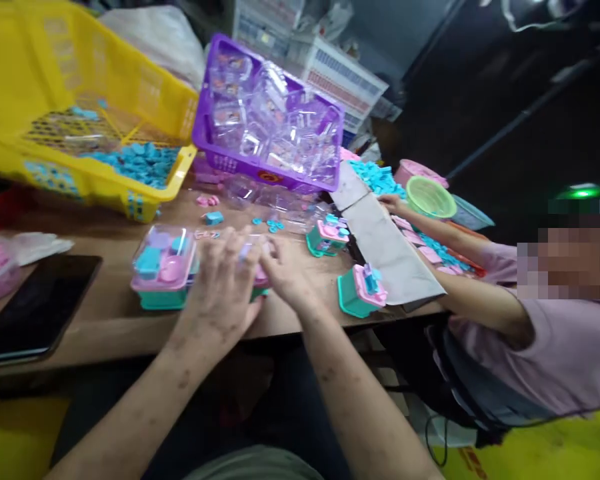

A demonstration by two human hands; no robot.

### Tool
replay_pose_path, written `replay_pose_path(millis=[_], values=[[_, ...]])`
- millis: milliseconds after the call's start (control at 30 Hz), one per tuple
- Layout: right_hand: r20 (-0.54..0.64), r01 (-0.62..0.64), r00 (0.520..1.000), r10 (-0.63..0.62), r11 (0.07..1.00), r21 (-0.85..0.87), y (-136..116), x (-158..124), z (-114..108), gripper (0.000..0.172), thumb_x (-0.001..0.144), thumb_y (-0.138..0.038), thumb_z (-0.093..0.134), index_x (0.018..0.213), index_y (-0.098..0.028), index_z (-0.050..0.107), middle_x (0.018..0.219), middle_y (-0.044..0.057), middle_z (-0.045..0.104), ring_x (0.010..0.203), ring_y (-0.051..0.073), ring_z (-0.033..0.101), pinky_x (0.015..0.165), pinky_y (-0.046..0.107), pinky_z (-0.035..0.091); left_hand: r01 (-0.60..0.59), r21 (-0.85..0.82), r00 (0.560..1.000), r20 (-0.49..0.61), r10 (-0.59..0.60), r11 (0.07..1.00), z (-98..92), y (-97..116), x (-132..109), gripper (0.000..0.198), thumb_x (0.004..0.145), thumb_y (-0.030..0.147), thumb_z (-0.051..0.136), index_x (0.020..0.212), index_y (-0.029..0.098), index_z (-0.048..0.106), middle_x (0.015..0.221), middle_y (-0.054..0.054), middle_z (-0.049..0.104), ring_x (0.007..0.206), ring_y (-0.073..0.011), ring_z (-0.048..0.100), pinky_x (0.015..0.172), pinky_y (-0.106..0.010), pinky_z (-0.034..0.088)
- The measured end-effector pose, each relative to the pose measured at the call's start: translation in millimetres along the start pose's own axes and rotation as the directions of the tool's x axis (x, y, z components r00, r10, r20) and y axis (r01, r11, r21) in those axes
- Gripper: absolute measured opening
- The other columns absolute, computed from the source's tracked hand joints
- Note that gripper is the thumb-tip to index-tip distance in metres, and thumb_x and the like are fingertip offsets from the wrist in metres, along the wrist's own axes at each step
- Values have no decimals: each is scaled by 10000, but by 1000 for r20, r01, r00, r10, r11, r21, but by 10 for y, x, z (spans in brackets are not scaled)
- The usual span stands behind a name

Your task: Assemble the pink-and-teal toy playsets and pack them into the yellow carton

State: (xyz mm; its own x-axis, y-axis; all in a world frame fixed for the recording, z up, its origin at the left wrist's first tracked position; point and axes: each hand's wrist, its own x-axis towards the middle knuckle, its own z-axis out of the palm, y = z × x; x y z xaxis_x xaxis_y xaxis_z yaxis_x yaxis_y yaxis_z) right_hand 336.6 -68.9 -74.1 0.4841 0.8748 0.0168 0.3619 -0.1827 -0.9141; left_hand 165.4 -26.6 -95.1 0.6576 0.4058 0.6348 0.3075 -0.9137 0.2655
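My left hand (225, 280) lies over a small toy box (260, 283), its fingers stretched across the top and its thumb against the near side. At the right end of that box is my right hand (285, 270), fingers bent around it. Little of the box shows: a pink rim, a teal base and some clear plastic. Just left of my left hand stands another toy box (163, 267) with a teal base, pink rim and clear cover over pink, blue and lilac pieces. Whether the two boxes touch is hidden by my hand.
Two uncovered toy boxes (363, 291) stand to the right. A phone (37, 310) lies at left. Behind are a yellow crate (153, 193) with blue pieces and a purple basket (207, 143) of clear covers. A co-worker's arms (480, 300) reach past a cardboard divider (393, 257).
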Motion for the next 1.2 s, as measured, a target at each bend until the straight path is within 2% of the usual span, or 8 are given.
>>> replay_pose_path(millis=[100,200,400,533,700,833,1000,1200], values=[[6,240,970,-244,947,-216,-116,63,23,372,1131,-501,617,1387,-272,760,1411,85,803,1381,287,732,1211,493,600,-49,159,999,30,45,986,-306,-287,57,720,1082,207,631,1757,281,391,1692,-206,606,1583,-467,579,1382,-820,262],[-107,396,854,-510,769,-502,28,-131,-606,311,1135,-464,595,1228,-267,816,1331,108,818,1314,299,753,1194,506,597,-59,256,995,93,36,965,-499,-528,78,500,1103,192,571,1598,262,589,1584,-185,702,1436,-440,705,1380,-839,241],[-393,87,718,-574,635,-768,863,-466,-1965,446,922,-673,757,1094,-264,809,971,167,762,954,439,760,895,679,650,-36,131,999,-21,39,991,-454,-204,-11,459,1070,245,637,1525,206,591,1563,-230,695,1529,-454,632,1339,-796,404],[-310,71,829,-465,639,-766,945,-558,-1740,430,1037,-539,604,1288,-240,786,1179,158,788,1074,403,797,995,658,669,15,-327,984,170,43,945,55,286,-29,685,1019,320,762,1630,269,456,1570,-162,696,1484,-365,687,1252,-595,613],[-138,228,908,-396,742,-631,356,-437,-1077,492,1092,-599,645,1457,-288,749,1400,146,745,1263,348,778,1106,565,657,324,-557,911,402,-93,764,761,394,122,1441,645,543,1105,1762,202,261,1814,-308,384,1728,-529,341,1388,-793,352],[-38,293,919,-392,744,-601,41,378,-1021,411,1164,-476,515,1424,-260,749,1373,145,798,1211,310,798,1038,504,676,436,-609,886,419,-198,662,955,235,143,1416,691,440,1093,1790,247,220,1818,-275,388,1748,-505,313,1416,-782,290],[69,246,953,-296,620,-745,211,1820,-1080,652,902,-353,836,1509,-170,683,1424,204,775,1269,352,760,1150,542,587,439,-654,895,380,-234,616,978,144,62,1515,660,440,1116,1818,305,149,1828,-249,386,1713,-496,395,1401,-761,361],[180,279,956,-230,539,-795,484,2301,-1027,570,743,-346,982,1257,-217,771,1246,197,820,1235,461,740,1154,623,527,341,-685,936,310,-166,643,1085,167,81,1508,634,599,1107,1780,202,211,1772,-291,450,1660,-525,461,1379,-754,397]])
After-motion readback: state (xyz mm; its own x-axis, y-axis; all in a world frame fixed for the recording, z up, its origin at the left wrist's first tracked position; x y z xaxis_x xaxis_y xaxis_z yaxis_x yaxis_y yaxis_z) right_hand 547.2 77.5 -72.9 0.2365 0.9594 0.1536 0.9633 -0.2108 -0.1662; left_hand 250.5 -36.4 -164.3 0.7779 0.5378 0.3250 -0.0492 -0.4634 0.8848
